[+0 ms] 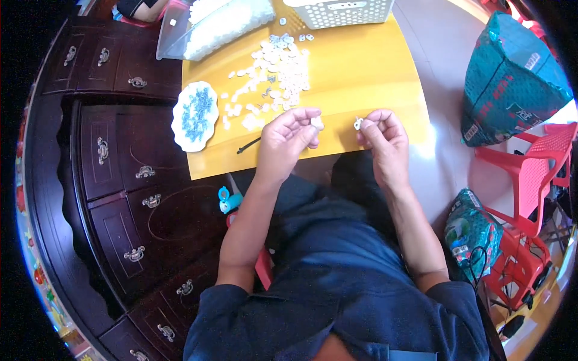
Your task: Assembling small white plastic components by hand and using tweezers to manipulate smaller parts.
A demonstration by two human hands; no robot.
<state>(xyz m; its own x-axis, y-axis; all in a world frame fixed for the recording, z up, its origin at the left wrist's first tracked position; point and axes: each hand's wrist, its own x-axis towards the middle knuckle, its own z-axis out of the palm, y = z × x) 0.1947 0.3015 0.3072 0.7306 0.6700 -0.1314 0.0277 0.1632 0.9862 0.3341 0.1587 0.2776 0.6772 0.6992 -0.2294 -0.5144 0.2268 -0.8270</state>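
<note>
My left hand (290, 139) is raised over the table's near edge, its thumb and fingers pinching a small white plastic piece (316, 123). Level with it on the right, my right hand (384, 133) grips another small white piece (358, 124) that shows dark spots or holes. The two hands are apart. Beyond the left hand, a loose spread of small white round pieces (292, 72) covers part of the yellow table (367, 78). A white scalloped dish (178, 129) with small blue-grey parts stands at the table's left edge. Near my left wrist lies a thin black stick-like tool (248, 145).
A clear bin (171, 45) full of white pieces and a white perforated basket (349, 17) stand at the far edge. Dark wooden drawers (114, 150) line the left. Right are a green woven bag (506, 78) and red plastic chairs (524, 174). A turquoise-lidded bottle (229, 201) sits below the table's left corner.
</note>
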